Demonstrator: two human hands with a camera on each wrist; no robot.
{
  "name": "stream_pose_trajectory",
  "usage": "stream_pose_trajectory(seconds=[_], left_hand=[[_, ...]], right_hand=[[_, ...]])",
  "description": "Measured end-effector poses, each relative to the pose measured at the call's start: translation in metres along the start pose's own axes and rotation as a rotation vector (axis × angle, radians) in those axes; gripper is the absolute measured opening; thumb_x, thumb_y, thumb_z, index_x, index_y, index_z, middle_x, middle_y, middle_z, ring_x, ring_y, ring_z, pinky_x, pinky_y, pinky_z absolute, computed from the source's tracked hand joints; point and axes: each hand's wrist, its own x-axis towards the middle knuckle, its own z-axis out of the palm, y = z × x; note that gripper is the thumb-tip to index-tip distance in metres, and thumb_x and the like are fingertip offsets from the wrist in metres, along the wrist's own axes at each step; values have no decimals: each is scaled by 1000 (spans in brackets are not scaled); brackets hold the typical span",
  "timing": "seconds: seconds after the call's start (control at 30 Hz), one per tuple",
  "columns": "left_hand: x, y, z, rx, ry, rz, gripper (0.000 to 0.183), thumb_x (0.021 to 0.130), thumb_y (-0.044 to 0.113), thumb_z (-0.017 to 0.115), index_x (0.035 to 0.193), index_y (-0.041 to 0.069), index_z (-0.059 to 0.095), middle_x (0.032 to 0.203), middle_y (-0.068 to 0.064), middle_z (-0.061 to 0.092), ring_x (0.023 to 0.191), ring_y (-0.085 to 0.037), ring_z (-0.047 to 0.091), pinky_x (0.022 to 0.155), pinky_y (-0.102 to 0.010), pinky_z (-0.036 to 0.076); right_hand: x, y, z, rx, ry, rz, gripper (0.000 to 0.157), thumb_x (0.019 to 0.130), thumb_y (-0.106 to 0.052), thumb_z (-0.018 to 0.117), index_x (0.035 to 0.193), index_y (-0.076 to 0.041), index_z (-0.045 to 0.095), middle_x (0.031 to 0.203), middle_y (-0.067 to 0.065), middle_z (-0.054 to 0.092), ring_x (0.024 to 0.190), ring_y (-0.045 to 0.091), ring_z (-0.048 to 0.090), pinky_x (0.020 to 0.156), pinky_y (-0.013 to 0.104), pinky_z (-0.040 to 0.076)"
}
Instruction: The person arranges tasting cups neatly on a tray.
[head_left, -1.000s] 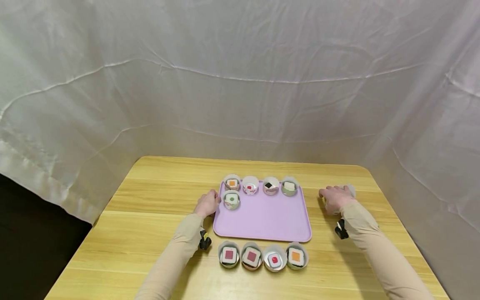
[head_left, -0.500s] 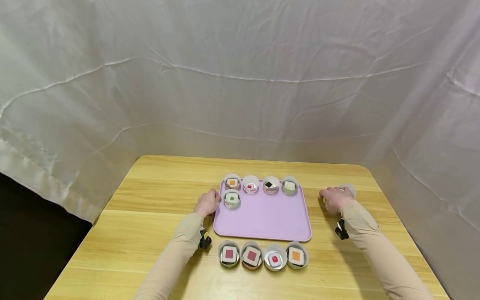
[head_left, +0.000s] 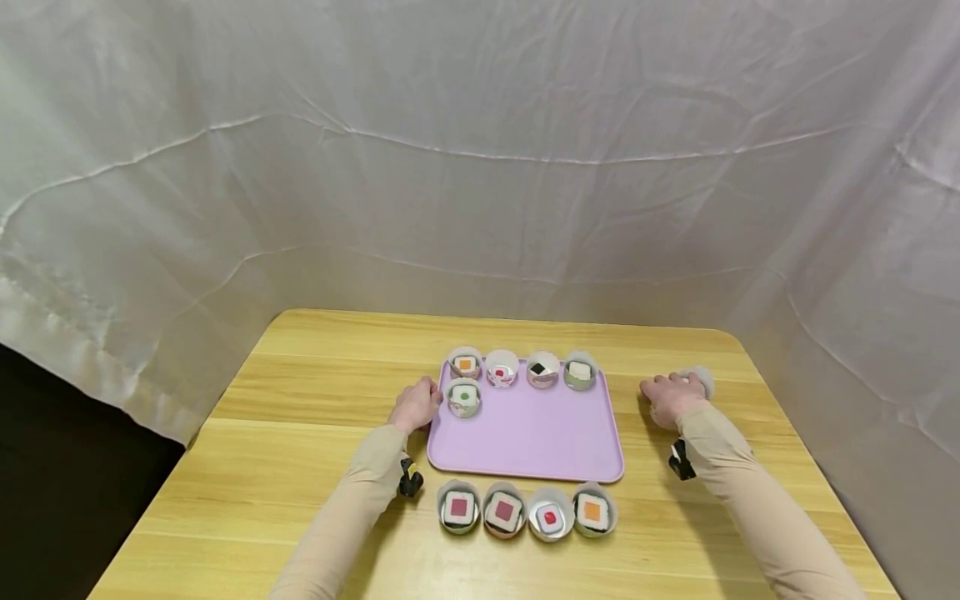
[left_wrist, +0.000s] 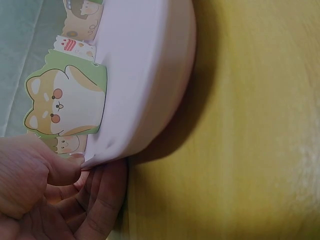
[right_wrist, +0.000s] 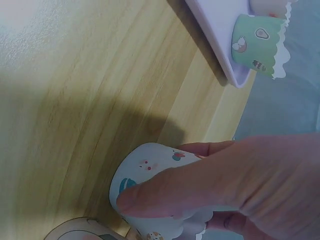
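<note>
My left hand holds the left rim of a lilac tray, thumb on top and fingers curled below in the left wrist view. My right hand, right of the tray, grips a white paper baking cup with small cartoon prints. In the right wrist view its thumb lies along the cup's side, with fingers partly hidden behind. A pale cup rim shows beyond this hand in the head view. Along the tray's back edge stand several filled cups, and one green-dotted cup stands in front of the leftmost.
Several paper cups with square sushi-like pieces form a row in front of the tray. Another cup stands close to the gripped one. Grey curtains hang behind and beside the wooden table.
The pale cup past my right hand has shifted a little to the right, and that hand has moved barely at all. My left hand, the tray and the rows of cups stay in place.
</note>
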Motion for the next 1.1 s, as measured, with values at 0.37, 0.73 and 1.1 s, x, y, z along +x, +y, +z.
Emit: stream_pose_trajectory(seconds=[0.37, 0.73, 1.1], left_hand=[[-2, 2, -2, 5, 9, 4, 15, 104, 18, 51, 101, 5, 56, 82, -12, 62, 68, -20, 61, 56, -26, 47], [-2, 2, -1, -2, 0, -12, 15, 104, 19, 50, 101, 5, 56, 81, -11, 62, 67, -19, 60, 55, -26, 47], [-3, 3, -1, -8, -4, -12, 15, 105, 19, 49, 102, 5, 56, 80, -10, 60, 66, -19, 59, 54, -25, 45]], right_hand=[[-2, 2, 3, -20, 43, -21, 29, 94, -7, 52, 120, -4, 64, 127, 28, 62, 122, 53, 53, 105, 71, 34], [1, 6, 3, 55, 77, -33, 33, 72, -3, 70, 100, -14, 60, 104, 16, 60, 87, 37, 59, 90, 61, 40], [-1, 8, 3, 194, 180, -74, 44, 65, -7, 75, 106, -10, 61, 97, 16, 56, 75, 30, 51, 67, 44, 46]])
